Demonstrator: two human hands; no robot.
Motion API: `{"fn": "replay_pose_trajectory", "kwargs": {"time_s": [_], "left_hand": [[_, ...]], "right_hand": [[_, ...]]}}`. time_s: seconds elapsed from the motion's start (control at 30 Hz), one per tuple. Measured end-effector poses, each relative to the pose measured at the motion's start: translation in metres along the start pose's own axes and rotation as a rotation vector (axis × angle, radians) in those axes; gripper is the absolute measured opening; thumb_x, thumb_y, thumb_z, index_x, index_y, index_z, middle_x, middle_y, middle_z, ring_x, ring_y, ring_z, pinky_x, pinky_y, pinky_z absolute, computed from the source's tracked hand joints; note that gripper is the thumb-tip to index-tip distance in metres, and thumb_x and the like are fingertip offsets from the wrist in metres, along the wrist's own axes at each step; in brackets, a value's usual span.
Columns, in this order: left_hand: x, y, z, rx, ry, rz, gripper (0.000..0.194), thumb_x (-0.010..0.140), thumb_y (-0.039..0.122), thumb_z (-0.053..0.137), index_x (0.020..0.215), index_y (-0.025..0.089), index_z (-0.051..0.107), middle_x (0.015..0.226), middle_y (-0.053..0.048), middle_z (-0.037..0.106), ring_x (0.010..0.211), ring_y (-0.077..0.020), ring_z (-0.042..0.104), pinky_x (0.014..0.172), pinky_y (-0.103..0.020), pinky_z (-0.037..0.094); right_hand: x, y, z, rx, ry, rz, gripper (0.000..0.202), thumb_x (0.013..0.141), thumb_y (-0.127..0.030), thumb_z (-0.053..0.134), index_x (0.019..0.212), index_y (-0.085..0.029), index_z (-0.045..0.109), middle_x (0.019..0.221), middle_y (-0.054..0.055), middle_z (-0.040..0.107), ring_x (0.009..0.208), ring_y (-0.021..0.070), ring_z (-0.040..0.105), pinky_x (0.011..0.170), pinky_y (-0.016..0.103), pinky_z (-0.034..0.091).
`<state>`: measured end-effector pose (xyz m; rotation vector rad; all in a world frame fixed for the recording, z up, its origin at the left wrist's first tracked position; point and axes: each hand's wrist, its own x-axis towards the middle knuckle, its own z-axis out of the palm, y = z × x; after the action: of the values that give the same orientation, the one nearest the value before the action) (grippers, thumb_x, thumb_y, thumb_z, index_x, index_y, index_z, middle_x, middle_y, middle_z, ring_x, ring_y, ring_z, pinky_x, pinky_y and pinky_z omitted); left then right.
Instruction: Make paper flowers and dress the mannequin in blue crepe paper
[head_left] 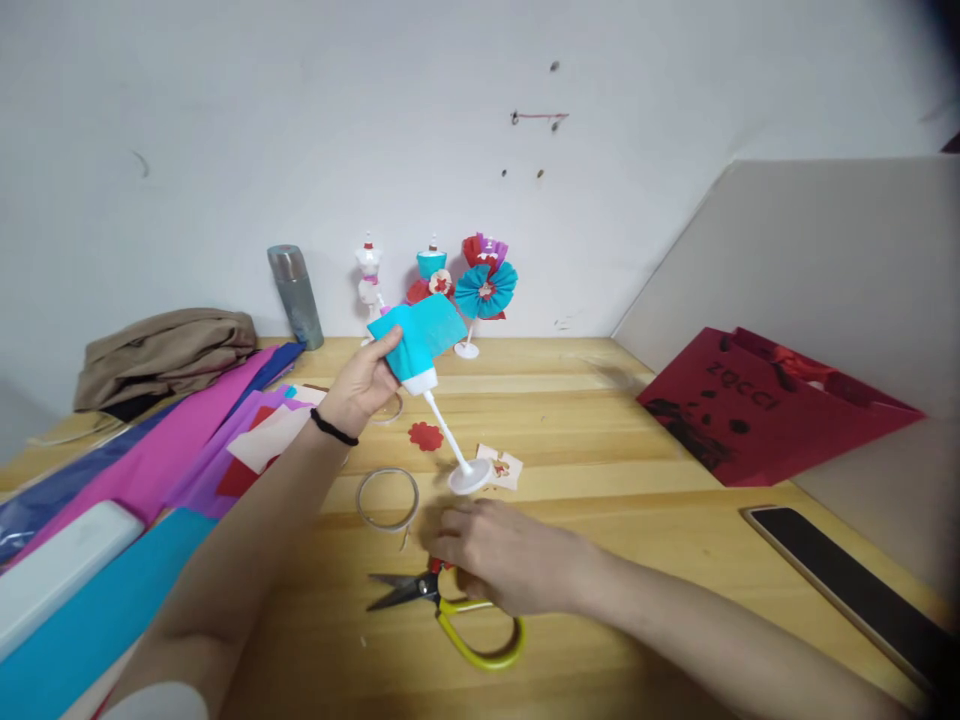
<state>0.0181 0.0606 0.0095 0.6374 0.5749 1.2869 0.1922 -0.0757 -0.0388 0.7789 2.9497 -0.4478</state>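
Note:
My left hand [367, 380] is closed round the body of a small white mannequin stand [454, 440], which tilts with its round base toward the lower right. Turquoise crepe paper [427, 335] wraps the body, and one flap sticks out to the right under my thumb. Below the base, my right hand [499, 555] has its fingers curled together; what they hold, if anything, is hidden. Directly under it lie scissors [424, 588] with yellow handles and parted blades. The right hand covers part of one handle. A ring of thin tape [387, 500] lies left of the right hand.
A red scalloped paper piece [426, 436] and a pale cut scrap [506, 468] lie mid-table. Several decorated mannequins [486, 290] and a flask [295, 297] stand at the wall. Coloured paper sheets [150, 450] fill the left; a red bag [772, 405] and phone [840, 580] are right.

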Motion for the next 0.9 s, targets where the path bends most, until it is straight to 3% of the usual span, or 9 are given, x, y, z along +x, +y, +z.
{"fn": "replay_pose_trajectory", "kwargs": {"time_s": [0.1, 0.27, 0.37, 0.47, 0.57, 0.63, 0.9], "left_hand": [[-0.008, -0.005, -0.005, -0.043, 0.038, -0.007, 0.042, 0.095, 0.01, 0.055, 0.137, 0.014, 0.057, 0.103, -0.008, 0.08, 0.097, -0.0212, 0.076, 0.103, -0.037, 0.054], [-0.02, -0.016, -0.018, -0.062, 0.054, -0.034, 0.041, 0.098, 0.014, 0.051, 0.138, 0.014, 0.057, 0.103, -0.008, 0.08, 0.09, -0.0189, 0.076, 0.105, -0.038, 0.053], [-0.027, -0.021, -0.029, -0.073, 0.025, -0.01, 0.043, 0.097, 0.014, 0.053, 0.14, 0.017, 0.056, 0.108, -0.007, 0.079, 0.099, -0.0189, 0.075, 0.108, -0.038, 0.05], [-0.033, -0.024, -0.036, -0.101, -0.025, 0.051, 0.043, 0.098, 0.015, 0.052, 0.14, 0.019, 0.056, 0.115, -0.007, 0.077, 0.111, -0.0197, 0.071, 0.112, -0.038, 0.046], [-0.038, -0.024, -0.037, -0.116, -0.059, 0.101, 0.043, 0.099, 0.019, 0.051, 0.142, 0.021, 0.054, 0.122, -0.007, 0.074, 0.12, -0.0208, 0.066, 0.115, -0.039, 0.042], [-0.041, -0.024, -0.036, -0.125, -0.078, 0.115, 0.044, 0.099, 0.022, 0.051, 0.144, 0.023, 0.053, 0.126, -0.007, 0.072, 0.125, -0.0211, 0.063, 0.117, -0.04, 0.04], [-0.048, -0.026, -0.031, -0.072, -0.13, 0.142, 0.046, 0.096, 0.029, 0.059, 0.142, 0.024, 0.055, 0.127, -0.007, 0.072, 0.128, -0.0216, 0.06, 0.114, -0.038, 0.043]], "right_hand": [[-0.006, 0.0, 0.017, -0.022, 0.025, 0.061, 0.028, 0.083, -0.012, 0.062, 0.111, -0.014, 0.065, 0.103, 0.011, 0.065, 0.095, 0.0225, 0.06, 0.08, 0.032, 0.046], [-0.007, -0.002, 0.02, -0.03, 0.009, 0.031, 0.031, 0.08, -0.003, 0.056, 0.108, -0.014, 0.063, 0.1, 0.01, 0.065, 0.087, 0.0202, 0.059, 0.074, 0.031, 0.044], [-0.005, -0.004, 0.024, -0.026, 0.006, 0.026, 0.028, 0.079, -0.005, 0.057, 0.105, -0.013, 0.064, 0.1, 0.01, 0.065, 0.086, 0.021, 0.058, 0.072, 0.032, 0.043], [-0.006, -0.007, 0.029, -0.001, 0.028, 0.034, 0.033, 0.084, -0.006, 0.052, 0.114, -0.013, 0.063, 0.101, 0.011, 0.065, 0.086, 0.0215, 0.058, 0.073, 0.033, 0.043], [-0.01, -0.012, 0.031, 0.061, 0.05, 0.059, 0.036, 0.09, -0.023, 0.056, 0.125, -0.012, 0.061, 0.102, 0.012, 0.065, 0.087, 0.0237, 0.059, 0.076, 0.035, 0.045], [-0.013, -0.016, 0.032, 0.09, 0.053, 0.073, 0.046, 0.086, -0.033, 0.064, 0.127, -0.012, 0.061, 0.104, 0.013, 0.065, 0.09, 0.026, 0.059, 0.078, 0.037, 0.046], [-0.017, -0.028, 0.035, 0.084, 0.075, 0.036, 0.028, 0.082, -0.017, 0.054, 0.107, -0.013, 0.066, 0.094, 0.011, 0.063, 0.083, 0.0225, 0.056, 0.073, 0.033, 0.045]]}}
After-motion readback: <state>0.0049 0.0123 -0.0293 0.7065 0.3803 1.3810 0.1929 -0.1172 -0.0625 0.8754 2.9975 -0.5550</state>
